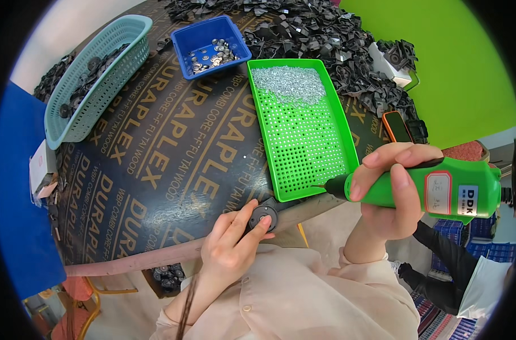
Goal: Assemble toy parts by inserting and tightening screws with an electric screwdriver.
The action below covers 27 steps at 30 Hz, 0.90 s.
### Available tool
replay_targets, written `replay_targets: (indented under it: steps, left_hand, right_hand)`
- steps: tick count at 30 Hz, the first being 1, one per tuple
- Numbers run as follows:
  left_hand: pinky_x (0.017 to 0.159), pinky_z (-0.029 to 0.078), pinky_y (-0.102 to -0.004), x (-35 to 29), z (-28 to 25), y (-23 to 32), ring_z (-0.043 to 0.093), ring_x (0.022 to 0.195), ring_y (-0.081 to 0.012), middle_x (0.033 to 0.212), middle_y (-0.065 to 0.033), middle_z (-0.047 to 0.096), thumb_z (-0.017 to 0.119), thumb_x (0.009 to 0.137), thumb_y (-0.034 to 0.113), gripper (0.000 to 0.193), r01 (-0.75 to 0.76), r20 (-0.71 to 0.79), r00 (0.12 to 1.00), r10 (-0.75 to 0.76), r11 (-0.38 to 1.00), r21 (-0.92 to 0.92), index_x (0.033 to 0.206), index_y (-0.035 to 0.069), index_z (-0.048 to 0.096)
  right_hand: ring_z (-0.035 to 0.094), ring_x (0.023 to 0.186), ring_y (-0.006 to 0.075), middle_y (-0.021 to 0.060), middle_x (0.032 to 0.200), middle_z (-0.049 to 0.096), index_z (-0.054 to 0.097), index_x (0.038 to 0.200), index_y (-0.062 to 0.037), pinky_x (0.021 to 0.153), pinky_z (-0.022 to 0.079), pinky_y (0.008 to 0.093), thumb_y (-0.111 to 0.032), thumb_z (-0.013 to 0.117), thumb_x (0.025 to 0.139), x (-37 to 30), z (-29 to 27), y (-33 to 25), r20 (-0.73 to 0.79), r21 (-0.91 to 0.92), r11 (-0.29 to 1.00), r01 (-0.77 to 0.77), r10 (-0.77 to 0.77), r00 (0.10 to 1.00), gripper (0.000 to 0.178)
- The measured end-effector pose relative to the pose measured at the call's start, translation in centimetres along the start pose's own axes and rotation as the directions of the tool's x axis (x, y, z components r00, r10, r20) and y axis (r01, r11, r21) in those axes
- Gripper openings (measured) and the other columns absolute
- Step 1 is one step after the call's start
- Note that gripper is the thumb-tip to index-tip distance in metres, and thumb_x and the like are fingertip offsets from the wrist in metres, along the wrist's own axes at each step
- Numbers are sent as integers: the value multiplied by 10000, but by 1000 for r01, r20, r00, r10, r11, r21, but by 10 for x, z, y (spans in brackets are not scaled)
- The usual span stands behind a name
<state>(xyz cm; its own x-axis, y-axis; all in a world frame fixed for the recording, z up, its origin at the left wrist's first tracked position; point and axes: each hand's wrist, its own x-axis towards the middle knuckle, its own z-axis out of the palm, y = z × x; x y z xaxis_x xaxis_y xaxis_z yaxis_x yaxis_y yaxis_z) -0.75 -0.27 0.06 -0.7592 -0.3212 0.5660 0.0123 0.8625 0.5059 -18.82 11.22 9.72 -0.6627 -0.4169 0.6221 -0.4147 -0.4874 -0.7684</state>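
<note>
Round black plastic part [265,217] sits at the dark tabletop's [173,164] near edge, pinched in the left hand [231,241]. Right hand [391,195] grips a green electric screwdriver [466,192], bit pointing left. Bright-green perforated plastic tray [303,161] beyond; silver screws [292,85] heap its far end.

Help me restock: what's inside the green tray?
In the green tray, a heap of small silvery pieces lies at the far end; nearer is a grid of bright and dark holes. What the heap covers cannot be seen.
</note>
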Motion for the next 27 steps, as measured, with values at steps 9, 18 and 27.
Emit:
replay_targets:
  steps: [9,18,27]
  left_hand:
    - [609,515,-265,0,0,-1,590,759,-216,1047,-150,653,787,582,84,327,-16,-14,1000,17,999,30,900,53,720]
    - [609,510,-266,0,1,-1,584,754,-210,1071,-144,641,778,624,107,322,-37,-20,999,37,999,16,932,57,699]
    - [634,518,-290,1,-10,-1,582,787,-226,1070,-166,627,736,687,122,243,-28,53,998,27,999,14,908,35,681]
  right_hand:
    - [543,460,218,259,869,575,408,1020,23,454,488,310,-7,477,842,0,1,-1,59,-1,1000,26,-26,998,193]
    - [563,474,257,245,988,545,372,1056,-2,431,489,342,-59,430,857,-3,25,-34,313,287,958,22,-116,943,215]
    - [618,570,284,230,864,600,383,1077,-30,517,536,400,8,514,864,-2,46,-29,562,47,986,-162,108,820,252]
